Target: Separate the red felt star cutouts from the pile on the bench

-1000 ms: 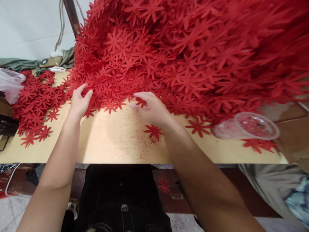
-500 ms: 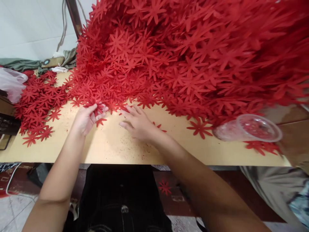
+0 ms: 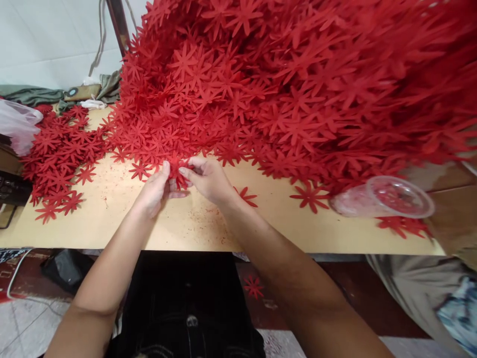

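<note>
Head view. Left hand [image 3: 156, 188] and right hand [image 3: 208, 180] brought together at the near edge of the heap [image 3: 283, 84], fingertips of both pinching the same small clutch of red flowers [image 3: 178, 171], just above the table [image 3: 175, 221]. How many pieces in the clutch: too tangled to tell.

Progress, judged from the layout: barely dented. Huge heap of cut-outs piled high across the back and right. A thinner, flat spread [image 3: 59, 149] lying apart at the left, possibly already handled, though not certain. A few strays [image 3: 307, 196] loose on the bare tabletop near the right wrist, one more down on the floor [image 3: 254, 287] beneath the table edge. Red crumbs scattered over the wood in front of the hands.

Containers: clear cup [image 3: 383, 197] tipped on its side at the right, mouth towards the camera, nothing plainly inside; red seen through the wall may be flowers behind it. Clear bag [image 3: 17, 127] at far left, contents not readable.
</note>
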